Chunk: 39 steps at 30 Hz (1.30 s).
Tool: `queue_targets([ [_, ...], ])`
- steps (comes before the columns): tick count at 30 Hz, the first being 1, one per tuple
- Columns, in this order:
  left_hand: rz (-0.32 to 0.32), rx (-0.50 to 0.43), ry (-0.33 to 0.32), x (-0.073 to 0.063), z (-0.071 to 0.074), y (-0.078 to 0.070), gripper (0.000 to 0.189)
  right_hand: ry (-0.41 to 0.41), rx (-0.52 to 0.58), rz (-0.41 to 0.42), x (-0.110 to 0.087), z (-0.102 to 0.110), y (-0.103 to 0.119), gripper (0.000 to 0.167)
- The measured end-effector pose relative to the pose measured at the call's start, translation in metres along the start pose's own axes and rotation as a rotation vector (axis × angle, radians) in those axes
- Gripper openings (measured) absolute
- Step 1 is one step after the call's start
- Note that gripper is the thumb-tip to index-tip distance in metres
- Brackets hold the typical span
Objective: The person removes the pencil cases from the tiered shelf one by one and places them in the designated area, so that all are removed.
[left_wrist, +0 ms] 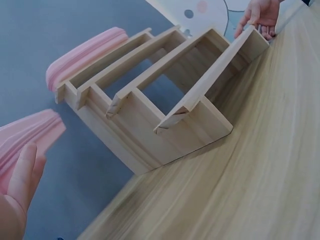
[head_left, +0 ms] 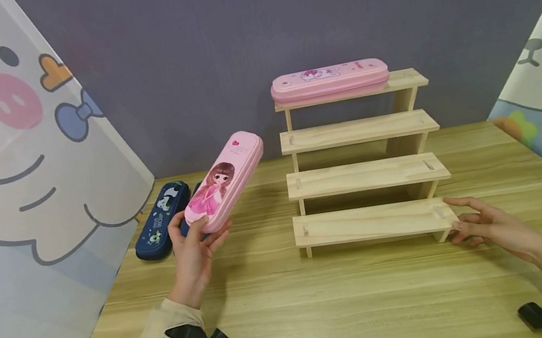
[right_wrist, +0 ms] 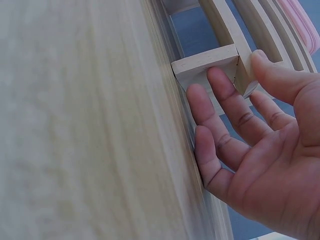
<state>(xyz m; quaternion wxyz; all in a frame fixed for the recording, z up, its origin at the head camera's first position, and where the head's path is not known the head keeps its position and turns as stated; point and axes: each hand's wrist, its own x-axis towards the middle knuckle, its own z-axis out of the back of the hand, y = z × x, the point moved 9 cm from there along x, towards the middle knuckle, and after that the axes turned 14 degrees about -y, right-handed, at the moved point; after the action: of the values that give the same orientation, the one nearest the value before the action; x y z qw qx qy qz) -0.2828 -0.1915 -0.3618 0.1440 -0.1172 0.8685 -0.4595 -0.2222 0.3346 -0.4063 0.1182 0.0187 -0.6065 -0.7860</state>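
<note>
My left hand (head_left: 193, 259) grips the lower end of a pink pencil case (head_left: 224, 183) printed with a long-haired girl, held tilted above the table. In the left wrist view, fingers (left_wrist: 22, 175) lie along the zipped side of this pink case (left_wrist: 30, 140). My right hand (head_left: 493, 226) holds the front right corner of a stepped wooden display rack (head_left: 375, 222) at its lowest shelf. The right wrist view shows the thumb (right_wrist: 270, 70) on the shelf edge and fingertips against the end support (right_wrist: 207, 60).
Another pink pencil case (head_left: 330, 83) with a rabbit print lies on the rack's top shelf. A dark blue pencil case (head_left: 163, 221) with a panda print rests on the table (head_left: 340, 314) at left. Part of another dark blue case (head_left: 196, 189) shows behind the held one. Printed panels flank both sides.
</note>
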Motion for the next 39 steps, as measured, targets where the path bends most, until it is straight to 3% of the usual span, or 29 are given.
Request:
queue_targets([
  [21, 0.099, -0.051, -0.073, 0.000, 0.008, 0.022, 0.042, 0.003, 0.020, 0.002, 0.001, 0.000, 0.001, 0.062],
  [39, 0.137, 0.003, -0.144, -0.004, 0.025, 0.045, 0.051, -0.002, -0.015, -0.006, 0.001, 0.001, 0.000, 0.063],
])
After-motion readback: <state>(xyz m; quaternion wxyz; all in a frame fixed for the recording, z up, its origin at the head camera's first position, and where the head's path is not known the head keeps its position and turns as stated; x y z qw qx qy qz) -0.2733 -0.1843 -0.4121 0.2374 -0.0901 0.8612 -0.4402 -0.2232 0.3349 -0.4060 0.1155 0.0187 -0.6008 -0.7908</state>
